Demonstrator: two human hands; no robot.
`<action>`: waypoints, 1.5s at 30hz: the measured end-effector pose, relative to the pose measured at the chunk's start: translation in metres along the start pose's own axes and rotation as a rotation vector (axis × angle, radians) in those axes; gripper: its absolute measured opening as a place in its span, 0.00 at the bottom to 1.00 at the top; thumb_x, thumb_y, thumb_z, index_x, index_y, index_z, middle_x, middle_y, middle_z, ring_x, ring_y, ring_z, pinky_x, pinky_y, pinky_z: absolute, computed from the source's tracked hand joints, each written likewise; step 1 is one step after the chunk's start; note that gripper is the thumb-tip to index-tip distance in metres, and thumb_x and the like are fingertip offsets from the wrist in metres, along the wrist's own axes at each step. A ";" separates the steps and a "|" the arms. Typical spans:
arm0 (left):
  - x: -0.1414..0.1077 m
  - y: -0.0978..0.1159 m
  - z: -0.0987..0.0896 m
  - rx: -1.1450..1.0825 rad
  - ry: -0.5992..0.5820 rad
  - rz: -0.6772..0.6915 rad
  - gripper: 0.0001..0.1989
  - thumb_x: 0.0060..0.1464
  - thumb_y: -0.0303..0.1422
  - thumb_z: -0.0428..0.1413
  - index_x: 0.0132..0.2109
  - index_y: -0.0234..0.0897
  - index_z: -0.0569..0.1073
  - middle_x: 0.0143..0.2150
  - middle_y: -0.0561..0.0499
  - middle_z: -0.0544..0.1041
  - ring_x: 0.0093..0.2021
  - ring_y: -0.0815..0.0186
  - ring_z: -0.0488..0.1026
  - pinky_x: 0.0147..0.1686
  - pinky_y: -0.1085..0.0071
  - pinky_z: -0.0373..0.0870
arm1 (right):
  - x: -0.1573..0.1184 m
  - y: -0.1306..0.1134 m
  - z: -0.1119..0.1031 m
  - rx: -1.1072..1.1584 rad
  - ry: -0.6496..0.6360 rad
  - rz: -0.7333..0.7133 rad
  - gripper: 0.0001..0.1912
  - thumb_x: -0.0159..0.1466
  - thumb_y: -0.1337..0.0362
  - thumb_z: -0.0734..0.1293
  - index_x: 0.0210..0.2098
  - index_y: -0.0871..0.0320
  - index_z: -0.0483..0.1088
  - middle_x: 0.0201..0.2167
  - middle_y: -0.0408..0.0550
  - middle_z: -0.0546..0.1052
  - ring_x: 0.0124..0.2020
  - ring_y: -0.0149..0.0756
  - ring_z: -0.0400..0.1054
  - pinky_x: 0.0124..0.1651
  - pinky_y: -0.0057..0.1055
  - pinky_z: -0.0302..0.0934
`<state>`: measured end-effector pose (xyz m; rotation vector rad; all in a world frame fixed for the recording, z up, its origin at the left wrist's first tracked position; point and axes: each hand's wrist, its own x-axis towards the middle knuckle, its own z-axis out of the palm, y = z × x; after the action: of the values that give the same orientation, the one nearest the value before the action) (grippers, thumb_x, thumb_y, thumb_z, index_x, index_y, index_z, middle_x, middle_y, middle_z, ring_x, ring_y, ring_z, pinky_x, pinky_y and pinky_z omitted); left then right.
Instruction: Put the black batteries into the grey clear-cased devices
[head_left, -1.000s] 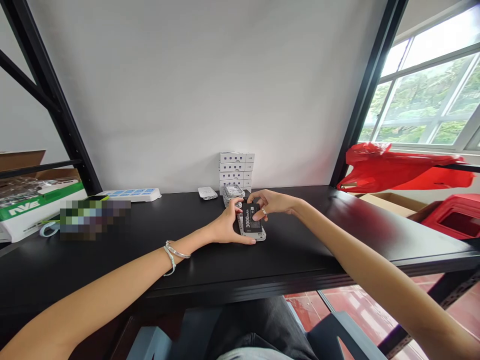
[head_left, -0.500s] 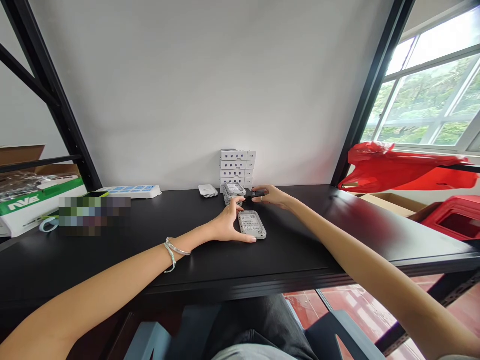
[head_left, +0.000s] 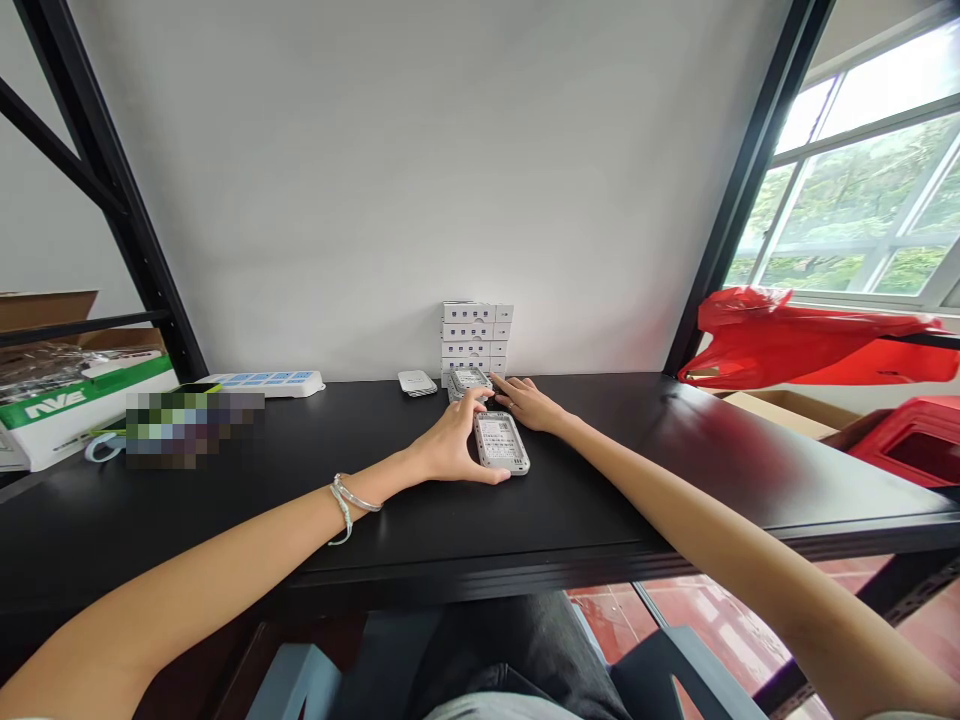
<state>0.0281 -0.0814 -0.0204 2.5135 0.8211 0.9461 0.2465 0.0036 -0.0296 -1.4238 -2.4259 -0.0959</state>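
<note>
My left hand (head_left: 459,447) grips a silver hard drive (head_left: 502,442) with a white label, its thumb at the near edge and its fingers by the far left corner. Just beyond the drive is my right hand (head_left: 529,404), its fingers stretched toward the left and a ring on one of them. Its fingertips reach beside a small stack of hard drives (head_left: 470,380). Whether they touch the stack, I cannot tell. Behind this stands a pile of white boxes (head_left: 477,335) against the wall.
Flat white pieces (head_left: 416,383) lie left of the boxes. A power strip (head_left: 270,384) and a blurred-out patch sit farther left, near a green and white carton (head_left: 90,405). To the right are a red plastic bag (head_left: 810,335) and a red bin (head_left: 911,435), beyond the black table (head_left: 375,550).
The black object in my right hand is no longer visible. That hand has come lower and closer to the drive, fingers stretched out. The held drive has shifted slightly up and left.
</note>
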 end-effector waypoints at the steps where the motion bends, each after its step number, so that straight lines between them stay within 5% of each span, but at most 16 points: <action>1: 0.003 -0.001 -0.004 0.018 0.037 0.029 0.49 0.35 0.44 0.67 0.60 0.43 0.49 0.55 0.42 0.62 0.58 0.51 0.62 0.56 0.52 0.62 | -0.001 -0.002 -0.001 -0.001 -0.002 0.048 0.32 0.69 0.59 0.51 0.68 0.60 0.37 0.53 0.60 0.65 0.55 0.49 0.58 0.55 0.44 0.53; 6: 0.031 -0.021 -0.029 0.095 0.226 -0.051 0.46 0.38 0.44 0.65 0.59 0.42 0.49 0.56 0.41 0.62 0.57 0.51 0.63 0.53 0.55 0.64 | -0.013 -0.008 -0.018 0.093 0.063 0.150 0.35 0.66 0.55 0.57 0.67 0.58 0.40 0.53 0.59 0.64 0.57 0.50 0.57 0.54 0.42 0.55; 11: 0.055 -0.055 -0.035 0.007 0.224 -0.309 0.40 0.41 0.46 0.64 0.55 0.40 0.52 0.58 0.37 0.63 0.57 0.50 0.64 0.53 0.53 0.64 | -0.019 -0.001 -0.029 0.159 0.057 0.141 0.25 0.66 0.56 0.58 0.61 0.57 0.55 0.53 0.56 0.65 0.51 0.45 0.62 0.49 0.38 0.60; 15: 0.060 -0.074 -0.031 -0.103 0.180 -0.336 0.38 0.45 0.47 0.61 0.57 0.40 0.52 0.62 0.36 0.59 0.60 0.51 0.62 0.56 0.55 0.61 | -0.016 0.004 -0.025 0.125 -0.011 0.109 0.24 0.63 0.59 0.62 0.57 0.59 0.60 0.52 0.56 0.67 0.47 0.44 0.65 0.45 0.36 0.61; 21: 0.046 -0.064 -0.028 -0.011 0.267 -0.316 0.39 0.49 0.51 0.57 0.61 0.42 0.49 0.66 0.38 0.53 0.65 0.52 0.55 0.55 0.58 0.62 | -0.018 0.001 -0.031 0.091 0.030 0.123 0.20 0.64 0.57 0.61 0.53 0.58 0.62 0.49 0.54 0.69 0.42 0.39 0.66 0.39 0.31 0.60; 24: 0.025 -0.048 -0.032 0.174 0.423 -0.305 0.25 0.52 0.48 0.54 0.51 0.39 0.59 0.55 0.41 0.66 0.55 0.57 0.66 0.46 0.65 0.67 | -0.019 0.002 -0.041 0.020 0.049 0.228 0.13 0.64 0.56 0.59 0.41 0.58 0.66 0.38 0.51 0.72 0.35 0.36 0.66 0.33 0.28 0.56; 26: 0.011 -0.039 -0.041 0.334 0.350 -0.252 0.13 0.57 0.45 0.48 0.36 0.40 0.63 0.36 0.49 0.73 0.39 0.62 0.72 0.36 0.69 0.66 | -0.020 0.006 -0.046 -0.019 0.014 0.295 0.12 0.64 0.58 0.58 0.30 0.57 0.66 0.29 0.49 0.70 0.31 0.36 0.64 0.29 0.28 0.52; 30: -0.001 -0.033 -0.063 0.544 0.018 -0.272 0.18 0.55 0.38 0.48 0.20 0.39 0.55 0.18 0.55 0.62 0.23 0.65 0.66 0.26 0.70 0.55 | -0.021 0.016 -0.045 -0.028 -0.146 0.326 0.12 0.60 0.62 0.62 0.20 0.57 0.63 0.21 0.45 0.67 0.24 0.33 0.61 0.25 0.28 0.48; 35: 0.000 -0.038 -0.069 0.507 -0.129 -0.330 0.17 0.50 0.35 0.50 0.18 0.39 0.54 0.14 0.57 0.59 0.16 0.68 0.63 0.24 0.71 0.53 | -0.020 0.021 -0.038 -0.046 -0.283 0.334 0.10 0.57 0.61 0.65 0.22 0.58 0.67 0.22 0.46 0.69 0.23 0.33 0.64 0.26 0.28 0.51; 45: 0.000 -0.040 -0.058 0.544 -0.137 -0.389 0.18 0.48 0.33 0.52 0.16 0.39 0.55 0.16 0.54 0.63 0.21 0.64 0.66 0.25 0.69 0.51 | -0.021 0.014 -0.039 -0.069 -0.307 0.354 0.09 0.59 0.58 0.64 0.29 0.57 0.72 0.30 0.49 0.73 0.30 0.38 0.68 0.28 0.29 0.55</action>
<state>-0.0271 -0.0442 0.0023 2.6438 1.6220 0.4548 0.2770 -0.0157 -0.0006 -2.0039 -2.3697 0.1330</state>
